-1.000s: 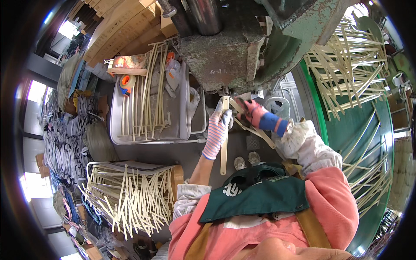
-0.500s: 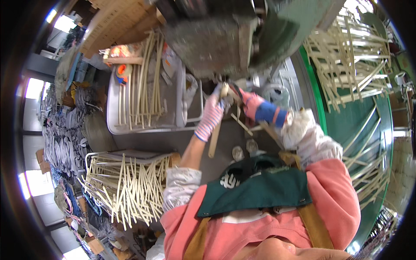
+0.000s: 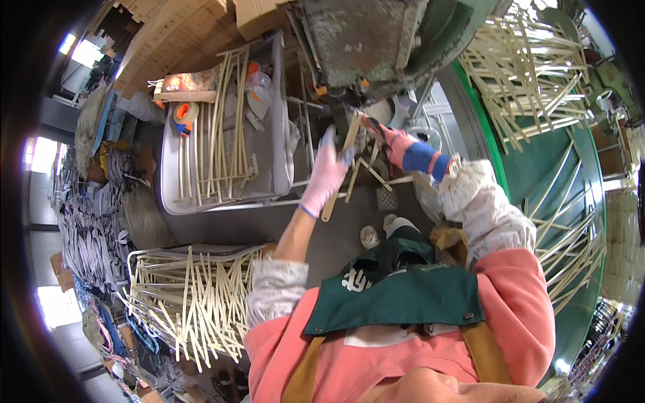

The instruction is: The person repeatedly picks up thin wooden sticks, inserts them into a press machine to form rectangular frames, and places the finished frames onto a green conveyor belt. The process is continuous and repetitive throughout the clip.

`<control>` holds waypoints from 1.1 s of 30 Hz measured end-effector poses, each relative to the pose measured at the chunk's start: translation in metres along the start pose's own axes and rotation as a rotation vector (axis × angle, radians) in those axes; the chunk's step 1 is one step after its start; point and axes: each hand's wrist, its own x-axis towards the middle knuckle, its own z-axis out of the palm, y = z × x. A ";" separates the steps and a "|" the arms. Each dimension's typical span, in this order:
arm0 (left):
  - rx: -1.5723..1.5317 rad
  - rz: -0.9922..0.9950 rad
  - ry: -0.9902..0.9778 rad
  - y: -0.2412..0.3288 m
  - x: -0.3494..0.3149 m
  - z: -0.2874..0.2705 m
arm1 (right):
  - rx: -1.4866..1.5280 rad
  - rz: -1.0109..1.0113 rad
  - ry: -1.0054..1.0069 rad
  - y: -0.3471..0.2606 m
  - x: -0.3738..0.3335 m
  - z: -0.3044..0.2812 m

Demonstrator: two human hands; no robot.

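Observation:
A flat pale strip (image 3: pixel 350 138) slants below the worn green machine (image 3: pixel 356 47), its lower end showing a small hole. My right hand (image 3: pixel 402 152), in a pink glove with a blue band at the wrist, closes its fingers at the strip's upper end. My left hand (image 3: pixel 324 176), in a pink-and-white glove with greyish fingertips, is beside the strip. Its fingers are stretched out and somewhat blurred, with the thumb apart near the strip. The palm partly covers the strip's middle.
At the left, a grey tray (image 3: pixel 168 168) holds long strips, an orange tape roll (image 3: pixel 186 114) and plastic bags. A rack of many pale strips (image 3: pixel 208 302) stands lower left. More strips (image 3: pixel 531 80) lie on the green-edged table (image 3: pixel 531 174) at right. Cardboard boxes (image 3: pixel 175 47) stand behind.
My left hand has opened and moved slightly down from the machine. The strip now shows more of its length, out from under the machine, and my view has shifted a little.

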 end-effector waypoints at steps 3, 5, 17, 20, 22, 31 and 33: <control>-0.682 -0.617 -0.475 -0.003 -0.033 -0.030 | 0.118 0.019 0.172 0.011 -0.017 0.005; -1.032 -0.848 -0.486 -0.009 -0.037 -0.041 | 0.583 0.228 0.028 0.019 -0.029 0.004; -0.890 -0.743 -0.597 -0.018 -0.001 -0.079 | 0.627 0.346 0.029 0.011 -0.039 -0.022; -0.831 -0.776 -0.612 -0.017 0.002 -0.078 | 0.631 0.342 0.021 0.009 -0.039 -0.026; -0.818 -0.777 -0.613 -0.016 0.004 -0.077 | 0.619 0.323 0.036 0.008 -0.040 -0.025; -0.818 -0.789 -0.676 -0.021 0.019 -0.091 | 0.667 0.300 -0.022 0.002 -0.042 -0.038; -0.680 -0.719 -0.666 -0.022 0.020 -0.085 | 0.711 0.286 -0.030 -0.004 -0.045 -0.040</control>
